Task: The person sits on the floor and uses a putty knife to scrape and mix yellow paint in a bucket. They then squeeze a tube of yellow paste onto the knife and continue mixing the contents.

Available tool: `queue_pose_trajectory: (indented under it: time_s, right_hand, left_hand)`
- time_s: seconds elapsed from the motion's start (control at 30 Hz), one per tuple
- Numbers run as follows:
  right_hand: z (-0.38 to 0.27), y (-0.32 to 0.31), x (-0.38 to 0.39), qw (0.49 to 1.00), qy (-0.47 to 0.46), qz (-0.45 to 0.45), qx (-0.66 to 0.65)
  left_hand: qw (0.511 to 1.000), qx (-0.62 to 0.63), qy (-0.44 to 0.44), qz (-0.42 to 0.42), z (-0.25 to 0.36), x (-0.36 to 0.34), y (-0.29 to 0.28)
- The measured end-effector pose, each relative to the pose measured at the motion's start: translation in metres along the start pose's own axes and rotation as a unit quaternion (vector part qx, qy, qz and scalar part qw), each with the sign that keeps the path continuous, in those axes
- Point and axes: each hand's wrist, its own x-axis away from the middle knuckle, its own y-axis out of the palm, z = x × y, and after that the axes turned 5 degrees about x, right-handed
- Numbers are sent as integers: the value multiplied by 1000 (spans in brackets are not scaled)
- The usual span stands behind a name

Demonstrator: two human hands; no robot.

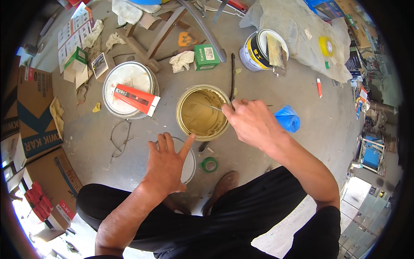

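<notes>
An open round tin of tan paste (199, 115) sits on the floor before me. My right hand (252, 123) is closed on a thin metal tool (215, 108) whose far end reaches into the paste at the tin's right half. My left hand (166, 164) has its fingers spread, the index fingertip at the tin's lower rim. Under it lies a round pale disc, perhaps a lid (187, 166). Left of the tin, an orange-red tube (133, 97) lies on a white-lidded can (123, 75). A blue roll (288, 120) lies to the right, and a green tape roll (209, 164) lies below.
Cardboard boxes (32, 110) line the left side. A small green box (206, 58) and wooden frame pieces (161, 36) lie beyond the tin. A bucket (254, 56) with a scraper blade (276, 49) on top stands at back right, beside crumpled sheeting (297, 34) and yellow tape (326, 46).
</notes>
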Motion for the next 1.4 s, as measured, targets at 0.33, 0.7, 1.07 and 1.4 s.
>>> queue_pose_trajectory:
  time_s: [0.33, 0.7, 1.07, 1.4]
  right_hand:
    - [-23, 29, -24, 995, 52, -26, -76]
    - [-16, 39, -25, 974, 101, -10, -202]
    - [-31, 43, -20, 933, 191, 16, -305]
    - [-29, 51, -21, 911, 208, 51, -353]
  left_hand:
    - [999, 37, 2, -18, -6, -2, -3]
    - [999, 29, 3, -27, -6, -3, -2]
    - [999, 25, -2, -48, -6, -5, -5]
    - [998, 26, -5, -51, -5, -5, -7]
